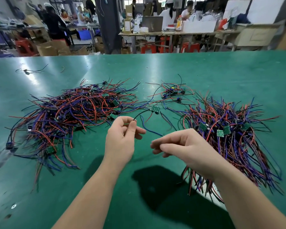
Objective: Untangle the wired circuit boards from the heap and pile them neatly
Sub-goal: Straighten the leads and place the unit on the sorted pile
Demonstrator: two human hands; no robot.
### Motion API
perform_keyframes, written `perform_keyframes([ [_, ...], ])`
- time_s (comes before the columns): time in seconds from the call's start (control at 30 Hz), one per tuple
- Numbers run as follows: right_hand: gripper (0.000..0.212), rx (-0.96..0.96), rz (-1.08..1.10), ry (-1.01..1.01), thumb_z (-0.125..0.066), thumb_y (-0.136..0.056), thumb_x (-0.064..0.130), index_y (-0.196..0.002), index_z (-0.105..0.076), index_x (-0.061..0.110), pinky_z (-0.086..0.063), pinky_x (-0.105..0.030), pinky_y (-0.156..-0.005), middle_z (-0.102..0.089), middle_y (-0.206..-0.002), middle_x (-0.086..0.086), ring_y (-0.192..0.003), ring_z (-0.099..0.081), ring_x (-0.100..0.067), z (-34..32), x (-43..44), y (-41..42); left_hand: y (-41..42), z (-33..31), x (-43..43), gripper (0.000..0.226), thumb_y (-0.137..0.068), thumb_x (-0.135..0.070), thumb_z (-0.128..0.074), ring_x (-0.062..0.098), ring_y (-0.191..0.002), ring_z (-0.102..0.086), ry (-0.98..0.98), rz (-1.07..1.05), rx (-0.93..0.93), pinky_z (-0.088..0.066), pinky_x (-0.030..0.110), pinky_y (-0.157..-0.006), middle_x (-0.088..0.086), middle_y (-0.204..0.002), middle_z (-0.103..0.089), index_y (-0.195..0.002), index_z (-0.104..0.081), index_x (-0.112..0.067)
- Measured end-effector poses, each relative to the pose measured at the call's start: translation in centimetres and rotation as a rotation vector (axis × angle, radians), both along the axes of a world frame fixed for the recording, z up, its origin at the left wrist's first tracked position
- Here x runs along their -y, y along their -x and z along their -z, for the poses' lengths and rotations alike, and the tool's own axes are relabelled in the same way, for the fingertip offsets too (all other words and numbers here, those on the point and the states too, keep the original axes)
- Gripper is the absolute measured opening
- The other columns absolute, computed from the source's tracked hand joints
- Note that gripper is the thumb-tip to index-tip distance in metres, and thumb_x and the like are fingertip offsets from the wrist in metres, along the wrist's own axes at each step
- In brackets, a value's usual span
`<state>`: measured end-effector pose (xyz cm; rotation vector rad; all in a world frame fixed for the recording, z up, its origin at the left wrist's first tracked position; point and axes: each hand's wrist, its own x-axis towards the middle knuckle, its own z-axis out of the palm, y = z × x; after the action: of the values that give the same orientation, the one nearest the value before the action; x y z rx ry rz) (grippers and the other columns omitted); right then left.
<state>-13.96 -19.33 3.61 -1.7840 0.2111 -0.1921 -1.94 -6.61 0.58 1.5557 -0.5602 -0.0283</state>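
A big tangled heap [69, 111] of small green circuit boards with red, blue and black wires lies on the left of the green table [155, 68]. A combed pile [229, 138] of such boards lies on the right. Between them one board [155, 109] hangs just above the table. My left hand [122, 138] pinches the end of its black wire between thumb and forefinger. My right hand [180, 146] has its fingers curled at the end of its blue wire [150, 131]; the grip itself is hidden by the fingers.
A small knot of boards and wires [172, 92] lies behind the held board. One stray wired part [26, 71] sits far left at the back. Beyond the table's far edge are workbenches, cardboard boxes, red stools and several people.
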Motion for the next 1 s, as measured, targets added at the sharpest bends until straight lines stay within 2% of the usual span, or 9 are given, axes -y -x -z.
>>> perform_keyframes([
  [0.1,0.019,-0.003,0.104,0.041,-0.064,-0.088,0.013,-0.105,-0.071,0.018,-0.056,-0.03,-0.082,-0.075,-0.095,0.0,-0.095,-0.069,-0.021,0.8,-0.3,-0.6,0.7,-0.7,0.0,0.014,-0.098,-0.006,-0.044,0.008,-0.056,-0.06,0.113,0.144,-0.072,-0.049,0.016,-0.06,-0.002,-0.063,-0.069,-0.088,-0.051,-0.014],
  [0.23,0.052,0.17,0.279,-0.19,-0.07,-0.066,0.04,-0.114,-0.056,0.032,-0.05,-0.017,-0.067,-0.067,-0.109,0.004,-0.087,-0.067,-0.012,0.5,-0.2,-1.1,1.4,-1.1,0.0,0.013,-0.097,-0.003,-0.044,0.008,-0.057,-0.06,0.117,0.289,-0.096,-0.048,0.016,-0.057,0.0,-0.06,-0.067,-0.088,-0.049,-0.01],
  [0.33,0.052,0.365,0.323,-0.251,-0.07,-0.066,0.03,-0.116,-0.057,0.034,-0.047,-0.014,-0.066,-0.062,-0.106,0.006,-0.076,-0.059,-0.009,0.2,0.4,-0.8,1.5,-1.2,-0.2,0.014,-0.097,-0.002,-0.045,0.01,-0.052,-0.058,0.024,0.376,-0.136,-0.047,0.017,-0.053,0.003,-0.058,-0.067,-0.085,-0.049,-0.009],
  [0.47,0.026,0.487,0.345,-0.248,-0.067,-0.073,0.016,-0.099,-0.07,0.014,-0.047,-0.011,-0.067,-0.074,-0.093,0.002,-0.078,-0.064,-0.003,-0.4,0.8,-0.5,1.5,-1.2,-0.7,0.013,-0.093,-0.006,-0.054,0.015,-0.043,-0.057,-0.087,0.644,-0.37,-0.046,0.019,-0.046,0.011,-0.056,-0.066,-0.082,-0.046,-0.007],
  [0.53,0.018,0.471,0.348,-0.247,-0.068,-0.073,0.016,-0.089,-0.073,0.012,-0.048,-0.013,-0.063,-0.075,-0.088,-0.003,-0.078,-0.068,-0.008,-0.6,0.9,-0.2,1.5,-1.3,-1.1,0.016,-0.086,-0.015,-0.063,0.018,-0.043,-0.057,-0.119,0.75,-0.451,-0.049,0.022,-0.047,0.014,-0.06,-0.067,-0.079,-0.049,-0.009],
  [0.67,0.02,0.368,0.335,-0.411,-0.07,-0.066,0.021,-0.083,-0.071,0.01,-0.046,-0.018,-0.046,-0.073,-0.076,-0.01,-0.058,-0.067,-0.019,-0.8,1.0,-0.2,1.3,-2.0,-1.5,0.018,-0.077,-0.021,-0.062,0.014,-0.043,-0.054,-0.129,0.766,-0.535,-0.051,0.026,-0.045,0.01,-0.059,-0.064,-0.06,-0.062,-0.019],
  [0.77,0.022,0.239,0.32,-0.594,-0.07,-0.061,0.028,-0.074,-0.071,0.011,-0.04,-0.014,-0.036,-0.065,-0.06,-0.005,-0.045,-0.062,-0.012,-1.0,0.9,-0.3,1.1,-2.5,-1.3,0.019,-0.066,-0.027,-0.071,0.015,-0.039,-0.051,-0.216,0.719,-0.595,-0.049,0.026,-0.042,0.007,-0.052,-0.059,-0.052,-0.061,-0.017],
  [0.83,0.019,0.17,0.257,-0.639,-0.071,-0.058,0.033,-0.065,-0.073,0.015,-0.038,-0.013,-0.035,-0.061,-0.054,-0.002,-0.041,-0.059,-0.009,-1.1,1.0,-0.3,1.0,-2.5,-1.1,0.031,-0.059,-0.047,-0.07,0.017,-0.043,-0.055,-0.228,0.706,-0.649,-0.05,0.027,-0.044,0.007,-0.056,-0.06,-0.058,-0.063,-0.016],
  [1.0,0.027,0.12,0.209,-0.323,-0.078,-0.049,0.038,-0.059,-0.069,0.014,-0.036,-0.017,-0.04,-0.059,-0.052,-0.004,-0.04,-0.046,-0.01,0.1,0.0,-0.7,1.8,-1.2,-0.3,0.041,-0.067,-0.054,-0.069,0.017,-0.063,-0.066,-0.142,0.684,-0.586,-0.053,0.028,-0.052,0.009,-0.076,-0.07,-0.083,-0.068,-0.017],
])
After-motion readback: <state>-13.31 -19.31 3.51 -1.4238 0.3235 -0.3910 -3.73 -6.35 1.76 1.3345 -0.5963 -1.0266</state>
